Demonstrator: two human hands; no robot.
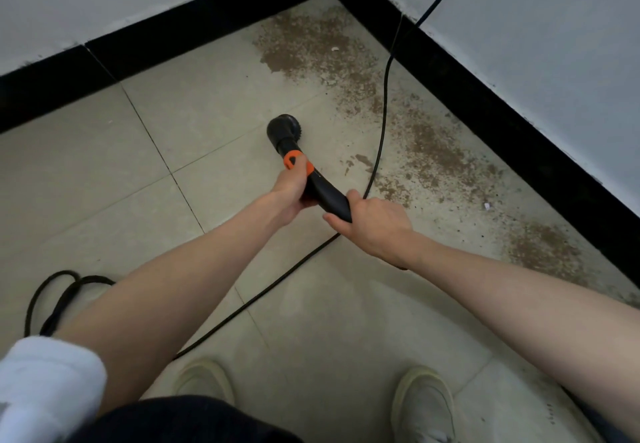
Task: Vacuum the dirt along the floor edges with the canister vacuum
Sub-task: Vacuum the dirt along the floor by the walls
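Observation:
Both hands hold a black curved vacuum handle (323, 191) with an orange collar (294, 162). My left hand (294, 193) grips it just behind the collar, and my right hand (372, 226) grips its rear end. At the front, a round black brush nozzle (284, 127) points down toward the beige tiled floor. Brown dirt (311, 41) is spread in the corner and runs in a band (433, 152) along the right-hand wall's black skirting. The nozzle is left of that band, over clean tile. The canister is out of view.
A black power cord (382, 120) drops from the right wall, crosses the dirt band and runs diagonally under my arms. A loop of it (55, 300) lies at the lower left. Black skirting (207, 23) borders both walls. My two shoes (424, 404) stand at the bottom.

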